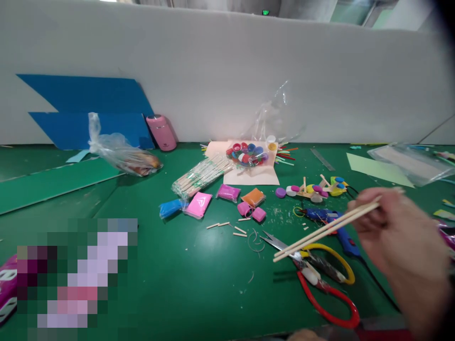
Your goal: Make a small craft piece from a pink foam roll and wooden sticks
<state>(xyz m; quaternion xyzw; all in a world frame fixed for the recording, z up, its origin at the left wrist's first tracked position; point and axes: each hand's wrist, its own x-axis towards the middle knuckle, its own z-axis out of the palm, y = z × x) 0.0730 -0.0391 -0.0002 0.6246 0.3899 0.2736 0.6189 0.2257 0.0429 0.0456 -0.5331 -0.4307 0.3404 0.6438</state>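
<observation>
At the right, my right hand (387, 227) is closed on two thin wooden sticks (327, 229), held above the table and pointing left. Below the sticks lie scissors (302, 263) with yellow and red handles. A blue glue gun (341, 227) rests just left of my right hand. A bit of skin (304, 335) shows at the bottom edge, perhaps my left hand; its fingers cannot be made out. Short cut stick pieces (227, 227) lie left of the scissors' tips.
Clay packets (199, 204), a bundle of wrapped sticks (201, 176), bottle caps (247, 154) and a small stick-and-cap model (313, 190) lie on the green table (159, 274). A pink bottle (161, 132) and blue boards (95, 94) stand by the white partition (213, 71).
</observation>
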